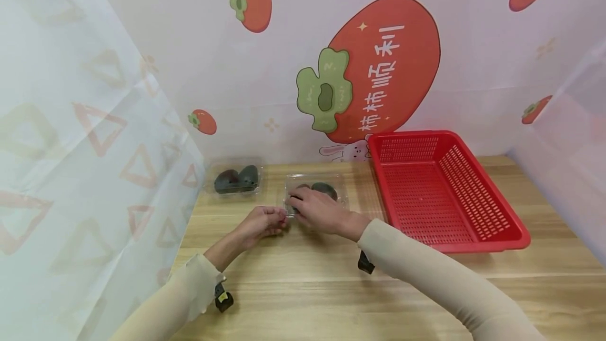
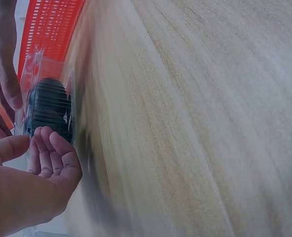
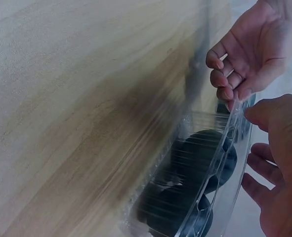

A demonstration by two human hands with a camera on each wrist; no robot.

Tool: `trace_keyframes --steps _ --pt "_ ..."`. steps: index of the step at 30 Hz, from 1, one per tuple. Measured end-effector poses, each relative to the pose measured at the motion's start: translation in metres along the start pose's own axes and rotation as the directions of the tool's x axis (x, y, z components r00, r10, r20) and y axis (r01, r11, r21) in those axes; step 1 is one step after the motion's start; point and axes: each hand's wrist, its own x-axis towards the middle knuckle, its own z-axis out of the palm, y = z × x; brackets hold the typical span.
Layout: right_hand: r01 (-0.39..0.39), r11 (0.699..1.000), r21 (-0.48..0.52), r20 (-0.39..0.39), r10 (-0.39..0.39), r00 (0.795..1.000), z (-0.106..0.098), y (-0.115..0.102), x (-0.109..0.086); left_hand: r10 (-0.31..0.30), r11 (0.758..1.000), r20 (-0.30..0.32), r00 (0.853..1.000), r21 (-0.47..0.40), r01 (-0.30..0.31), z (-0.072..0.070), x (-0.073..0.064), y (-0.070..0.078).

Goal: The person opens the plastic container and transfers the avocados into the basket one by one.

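Observation:
A clear plastic clamshell box [image 1: 343, 193] with dark avocados [image 1: 324, 189] inside stands on the wooden table, mid-view. At its near left corner is my left hand [image 1: 261, 222], thumb and bent fingertips pinching the corner of the rim. My right hand [image 1: 318, 207] lies over the top, its fingers bent down loosely onto the lid. In the right wrist view the right thumb [image 3: 264, 112] touches the lid's edge near that same corner, while the other fingers stand apart. The right hand hides part of the box and one avocado in the head view.
A second clear box [image 1: 259, 178] holding avocados stands at the back left, near the patterned side wall covering. On the right is a red perforated plastic basket [image 1: 497, 204]. Behind the table [image 1: 303, 299] hangs a sheet printed with persimmons [image 1: 393, 67].

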Motion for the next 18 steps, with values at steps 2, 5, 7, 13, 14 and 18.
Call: trace_keyframes --steps 2,5,7,13,14,18 --pt "-0.003 1.0 -0.003 -0.002 0.003 1.0 0.002 0.0 0.0 -0.007 1.0 -0.001 1.0 -0.004 0.007 0.0 0.001 0.0" --pt "-0.006 1.0 0.002 0.002 0.006 1.0 0.005 0.0 0.0 -0.018 1.0 -0.002 1.0 -0.006 0.018 0.0 0.001 -0.001" --pt "-0.008 1.0 0.003 0.005 0.008 1.0 0.006 -0.001 0.0 -0.019 1.0 0.0 1.0 -0.005 0.019 0.0 0.002 -0.001" --pt "-0.018 1.0 -0.025 0.001 0.019 1.0 0.01 -0.002 0.001 -0.028 1.0 0.011 1.0 -0.007 0.028 -0.001 0.002 -0.001" --pt "-0.022 0.999 -0.028 -0.004 0.022 1.0 0.011 -0.002 0.002 -0.031 0.999 0.011 0.999 -0.01 0.031 -0.002 0.002 -0.001" --pt "-0.024 0.999 -0.027 -0.03 0.023 0.999 0.013 -0.004 0.001 -0.038 0.999 0.015 0.999 -0.017 0.038 -0.001 0.001 -0.001"
